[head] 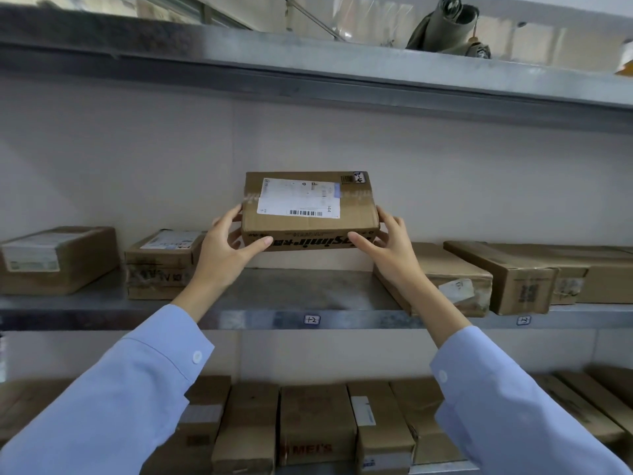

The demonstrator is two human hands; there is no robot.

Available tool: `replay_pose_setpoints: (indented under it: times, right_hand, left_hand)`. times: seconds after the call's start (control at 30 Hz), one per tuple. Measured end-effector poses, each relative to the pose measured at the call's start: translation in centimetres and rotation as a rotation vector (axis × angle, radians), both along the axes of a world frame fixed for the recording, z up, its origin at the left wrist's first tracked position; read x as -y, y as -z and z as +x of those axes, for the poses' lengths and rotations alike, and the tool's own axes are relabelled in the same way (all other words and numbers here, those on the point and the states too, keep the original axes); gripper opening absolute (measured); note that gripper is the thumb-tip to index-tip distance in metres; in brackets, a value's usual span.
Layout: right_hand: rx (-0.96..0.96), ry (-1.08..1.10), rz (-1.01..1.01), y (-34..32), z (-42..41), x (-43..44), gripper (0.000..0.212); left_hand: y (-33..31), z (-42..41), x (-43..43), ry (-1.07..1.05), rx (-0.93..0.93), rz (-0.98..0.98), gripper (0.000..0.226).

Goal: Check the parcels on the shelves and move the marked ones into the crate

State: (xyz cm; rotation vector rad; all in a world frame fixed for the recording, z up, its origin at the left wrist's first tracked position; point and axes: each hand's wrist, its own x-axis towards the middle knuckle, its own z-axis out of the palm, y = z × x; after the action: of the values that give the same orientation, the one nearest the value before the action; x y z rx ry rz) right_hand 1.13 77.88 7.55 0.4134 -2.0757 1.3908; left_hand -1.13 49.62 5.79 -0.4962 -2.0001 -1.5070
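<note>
**Middle shelf** (281, 293), grey metal, left to right:

- Flat carton (58, 265), far left, white label on top.
- Taped carton (161, 269), just beside it, label on top, black handwriting on its front.
- Left hand (219, 258), out of a light blue sleeve (113, 399). It grasps the left end of the held parcel, thumb laid on the front edge and fingers curled round the end.
- Held parcel (310, 231), a shallow brown carton raised clear of the shelf, over the gap between the taped carton and the low carton.
  - Long axis runs left to right.
  - The broad top face is tipped toward the camera.
  - It carries a white shipping label (299, 198) with the barcode along the near edge.
  - A small handwritten sticker (359, 177) sits at the far right corner.
  - The print on the front edge reads upside down.
- Right hand (394, 255), grasping the right end in the same way, thumb on the front edge.
- Low carton (445, 272), partly behind the right wrist, a pale tag on its near end.
- Long carton (507, 275), its near end overhanging the shelf lip, with further cartons behind it.
- Two handwritten tags (312, 319) on the shelf lip.

**Lower shelf:** a row of cartons (317, 423) packed side by side, one of them lettered in red.

**Upper shelf** (308, 63), right of centre: a roll of grey-green cloth (448, 29).
</note>
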Motion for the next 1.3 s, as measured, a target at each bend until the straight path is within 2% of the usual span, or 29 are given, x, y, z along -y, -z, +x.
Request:
replay_pose_setpoints:
  times: [0.27,0.67,0.87,1.0,1.3]
  right_hand:
    - [-0.071,0.045,0.015,-0.3,0.4,0.2,0.067]
    - [-0.075,-0.009,-0.055,-0.6,0.1,0.2,0.067]
    - [-0.003,0.028,0.012,0.3,-0.6,0.5,0.076]
    - [0.074,0.092,0.045,1.6,-1.6,0.6,0.057]
    - [0.261,0.143,0.094,4.6,-3.0,0.7,0.056]
  left_hand:
    - [-0.9,0.3,-0.2,-0.13,-0.183,-0.076,0.072]
    - [-1.2,-0.6,0.1,-0.114,-0.22,-0.049,0.074]
    - [-0.3,-1.0,0.6,-0.156,-0.165,-0.123,0.075]
    - [1.2,-1.6,0.8,-0.113,-0.073,-0.13,0.069]
    - [4.3,-2.8,0.8,-0.073,0.105,-0.213,0.058]
